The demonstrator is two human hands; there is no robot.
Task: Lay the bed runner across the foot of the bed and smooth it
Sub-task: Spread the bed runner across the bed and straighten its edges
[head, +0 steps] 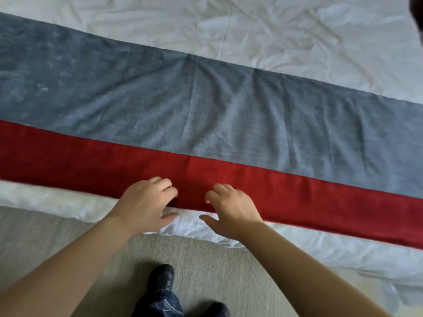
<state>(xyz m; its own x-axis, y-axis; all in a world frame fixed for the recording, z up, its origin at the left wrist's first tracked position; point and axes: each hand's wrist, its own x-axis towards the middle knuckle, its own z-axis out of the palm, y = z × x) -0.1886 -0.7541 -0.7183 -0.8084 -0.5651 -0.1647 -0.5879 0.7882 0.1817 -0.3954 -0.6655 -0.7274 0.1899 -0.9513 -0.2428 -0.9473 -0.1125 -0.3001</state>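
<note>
The bed runner is lying across the foot of the bed, its grey panel creasing at the middle and its red band running along the near edge. Your left hand and right hand are sitting close together on that band's hem, fingers bending onto the cloth and thumbs reaching over the white duvet. Whether either grip is pinching the hem, I cannot tell.

bed runner across bed, both hands at its near edge
</note>
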